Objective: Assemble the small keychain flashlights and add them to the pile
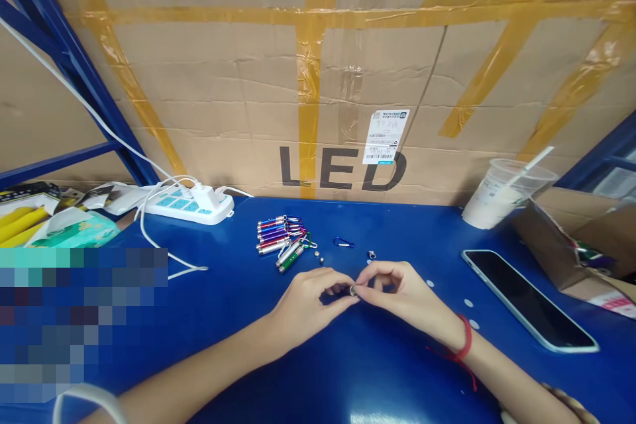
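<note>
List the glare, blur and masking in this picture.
Head view: pale glare on the blue tabletop at the bottom edge; glints on the yellow tape; the tiny piece between left hand and right hand lacks crisp detail; pixel blocks mask the lower left.

this looks like a small workshop or packing spot: a blue surface (397, 371) with a row of little metal tubes (281, 235), a white power strip (191, 204), and a big taped carton (223, 93) printed "led" behind.
</note>
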Available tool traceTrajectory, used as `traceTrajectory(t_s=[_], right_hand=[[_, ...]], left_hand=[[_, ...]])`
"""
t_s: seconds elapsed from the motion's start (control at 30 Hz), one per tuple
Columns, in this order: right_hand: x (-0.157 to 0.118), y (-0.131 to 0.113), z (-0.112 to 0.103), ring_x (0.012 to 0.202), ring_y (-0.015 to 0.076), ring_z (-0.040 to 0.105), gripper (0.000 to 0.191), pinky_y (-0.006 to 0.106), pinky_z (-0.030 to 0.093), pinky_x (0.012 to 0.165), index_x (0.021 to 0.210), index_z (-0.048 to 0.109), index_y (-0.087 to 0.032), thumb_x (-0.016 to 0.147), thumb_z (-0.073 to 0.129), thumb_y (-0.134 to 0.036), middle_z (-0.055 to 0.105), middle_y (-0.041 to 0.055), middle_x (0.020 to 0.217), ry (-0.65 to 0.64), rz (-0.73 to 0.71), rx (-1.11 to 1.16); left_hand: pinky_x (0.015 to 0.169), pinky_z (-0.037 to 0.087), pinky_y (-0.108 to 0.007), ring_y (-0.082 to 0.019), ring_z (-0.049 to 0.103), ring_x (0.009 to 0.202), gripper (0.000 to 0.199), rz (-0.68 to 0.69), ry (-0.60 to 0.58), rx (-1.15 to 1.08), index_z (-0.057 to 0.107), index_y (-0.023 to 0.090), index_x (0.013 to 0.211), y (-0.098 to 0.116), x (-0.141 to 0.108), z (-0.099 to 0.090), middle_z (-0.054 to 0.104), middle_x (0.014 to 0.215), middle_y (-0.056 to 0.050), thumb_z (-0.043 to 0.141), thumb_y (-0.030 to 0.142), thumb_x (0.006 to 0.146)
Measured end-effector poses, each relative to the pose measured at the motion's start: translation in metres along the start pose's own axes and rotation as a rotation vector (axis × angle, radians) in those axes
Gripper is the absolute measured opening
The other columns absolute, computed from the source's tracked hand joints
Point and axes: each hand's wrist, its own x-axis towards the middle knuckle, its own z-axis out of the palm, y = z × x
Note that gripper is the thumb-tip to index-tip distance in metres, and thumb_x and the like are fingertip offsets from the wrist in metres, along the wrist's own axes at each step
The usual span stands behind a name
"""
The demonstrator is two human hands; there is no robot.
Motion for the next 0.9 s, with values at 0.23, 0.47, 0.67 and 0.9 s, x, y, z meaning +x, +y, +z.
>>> traceTrajectory(t_s=[0.23,0.47,0.67,0.9], right_hand=[[-0.006,0.003,0.002,0.047,0.0049,0.046,0.016,0.018,0.04,0.044,0.073,0.063,-0.016,0.08,0.055,-0.029,0.057,0.0031,0.075,0.235,-0.537,-0.348],[-0.006,0.006,-0.01,0.057,0.0066,0.057,0.021,0.017,0.043,0.052,0.09,0.063,-0.021,0.089,0.042,-0.024,0.062,0.0044,0.087,0.196,-0.839,-0.923],[-0.004,0.009,-0.009,0.06,0.0079,0.06,0.024,0.017,0.046,0.053,0.086,0.061,-0.021,0.091,0.037,-0.023,0.061,0.0052,0.089,0.181,-0.831,-0.917],[0.004,0.02,-0.007,0.066,0.01,0.059,0.012,0.018,0.049,0.055,0.089,0.059,-0.022,0.087,0.048,-0.022,0.058,0.0056,0.089,0.165,-0.791,-0.757]], left_hand=[[0.061,0.047,-0.019,-0.011,0.057,0.062,0.011,-0.004,-0.004,0.006,0.067,0.015,0.083,-0.001,0.001,0.001,0.065,0.071,-0.002,0.061,0.022,0.075],[0.064,0.046,-0.02,-0.012,0.056,0.064,0.017,-0.031,-0.102,0.093,0.067,0.018,0.087,-0.005,0.002,0.003,0.062,0.072,-0.002,0.054,0.016,0.076],[0.062,0.046,-0.02,-0.012,0.056,0.064,0.019,-0.023,-0.09,0.164,0.066,0.018,0.091,-0.006,-0.001,0.004,0.061,0.074,-0.002,0.053,0.018,0.078],[0.057,0.045,-0.019,-0.012,0.057,0.06,0.019,-0.052,-0.053,0.18,0.066,0.017,0.088,-0.003,-0.001,0.006,0.063,0.073,-0.002,0.053,0.017,0.074]])
